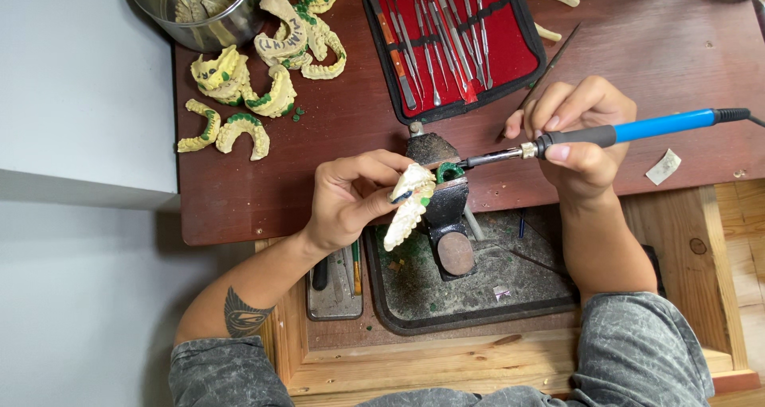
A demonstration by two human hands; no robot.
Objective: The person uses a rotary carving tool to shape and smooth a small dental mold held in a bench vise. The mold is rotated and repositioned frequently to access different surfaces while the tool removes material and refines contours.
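Dental cast [409,204]: a pale yellow jaw model with green wax on it, near the middle of the head view, just at 9 o'clock of the small dark stand.
Left hand [351,198]: your fingers are closed round the dental cast, thumb on its lower side, holding it tilted against the stand.
Right hand [578,136]: your fingers are wrapped shut on the heated wax tool, pen-style, at 3 o'clock of the cast.
Heated wax tool [629,129]: blue handle with a black grip; its metal tip points toward 9 o'clock and meets the green wax ring [449,171] by the cast's top.
Stand [442,208]: dark metal, standing in a grimy tray [510,295] at 6 o'clock of the tabletop.
Instrument case [454,40]: open, red-lined, at 12 o'clock, a row of steel tools strapped in.
Spare casts [247,88]: a loose heap at 10 o'clock, beside a metal tin [199,16] holding more.
Table [637,48]: dark reddish-brown wood.
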